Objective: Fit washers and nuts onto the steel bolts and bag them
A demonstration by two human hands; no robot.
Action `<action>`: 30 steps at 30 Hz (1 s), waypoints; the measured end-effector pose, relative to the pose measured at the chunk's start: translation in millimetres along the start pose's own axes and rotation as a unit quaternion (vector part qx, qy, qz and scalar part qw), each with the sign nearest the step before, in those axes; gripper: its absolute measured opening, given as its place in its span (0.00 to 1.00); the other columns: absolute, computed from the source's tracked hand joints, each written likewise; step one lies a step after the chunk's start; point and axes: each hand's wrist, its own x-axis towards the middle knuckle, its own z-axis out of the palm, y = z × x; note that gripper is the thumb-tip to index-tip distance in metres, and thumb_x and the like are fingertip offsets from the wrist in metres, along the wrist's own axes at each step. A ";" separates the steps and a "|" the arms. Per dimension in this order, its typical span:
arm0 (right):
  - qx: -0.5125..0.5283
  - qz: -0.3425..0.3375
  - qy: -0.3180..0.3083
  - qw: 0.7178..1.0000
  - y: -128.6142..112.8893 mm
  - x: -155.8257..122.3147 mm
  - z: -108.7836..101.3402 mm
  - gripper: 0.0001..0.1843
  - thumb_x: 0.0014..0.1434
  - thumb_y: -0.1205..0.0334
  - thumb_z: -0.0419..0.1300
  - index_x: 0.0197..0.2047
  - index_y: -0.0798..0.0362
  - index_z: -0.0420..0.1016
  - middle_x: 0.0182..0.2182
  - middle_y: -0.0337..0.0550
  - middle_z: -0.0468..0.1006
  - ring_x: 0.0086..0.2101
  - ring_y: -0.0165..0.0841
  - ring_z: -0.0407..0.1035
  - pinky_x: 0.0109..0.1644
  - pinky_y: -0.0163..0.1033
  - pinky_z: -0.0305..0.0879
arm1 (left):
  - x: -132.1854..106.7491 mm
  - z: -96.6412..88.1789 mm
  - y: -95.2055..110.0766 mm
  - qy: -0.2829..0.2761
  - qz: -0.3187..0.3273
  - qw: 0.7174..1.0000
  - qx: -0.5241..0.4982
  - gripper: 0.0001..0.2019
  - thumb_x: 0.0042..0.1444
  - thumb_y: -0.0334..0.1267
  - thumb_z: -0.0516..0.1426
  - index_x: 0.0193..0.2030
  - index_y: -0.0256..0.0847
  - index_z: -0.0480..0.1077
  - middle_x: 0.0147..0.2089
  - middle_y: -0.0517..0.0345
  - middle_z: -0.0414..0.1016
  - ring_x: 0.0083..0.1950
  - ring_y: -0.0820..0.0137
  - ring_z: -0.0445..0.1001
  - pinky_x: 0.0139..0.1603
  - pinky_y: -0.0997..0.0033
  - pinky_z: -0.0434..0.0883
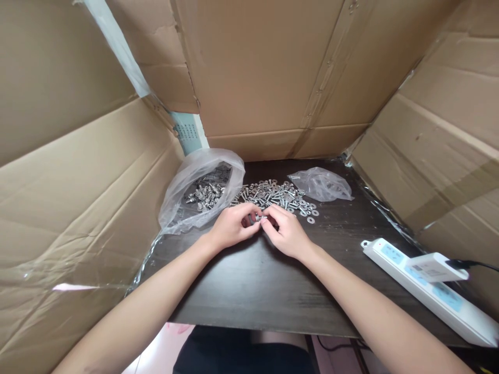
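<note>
My left hand [236, 224] and my right hand [286, 228] meet above the dark table, just in front of a loose pile of bolts, nuts and washers [268, 195]. Between them is a small metal bolt [261, 218], pinched by the fingertips of both hands; a washer or nut seems to sit on its left end, too small to tell which. To the left of the pile, a clear plastic bag [175, 202] lies with its mouth open, and many metal fasteners [208, 196] are gathered inside it.
A crumpled clear bag [323, 184] lies behind the pile on the right. Cardboard walls [265, 67] enclose the dark table [249, 291] on three sides. A white power strip [421, 288] with a plugged-in adapter [438, 267] and black cable rests along the right edge.
</note>
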 end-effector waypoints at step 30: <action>0.015 -0.002 0.016 1.000 -2.0 -0.1 -0.8 0.04 0.68 0.64 0.55 0.40 0.51 0.69 0.37 0.45 0.74 0.36 0.36 0.70 0.39 0.42 0.65 | -1.0 -1.2 2.6 0.002 -0.014 1.000 0.014 0.05 0.61 0.36 0.60 0.43 0.40 0.73 0.34 0.61 0.75 0.29 0.76 0.72 0.33 0.76 0.71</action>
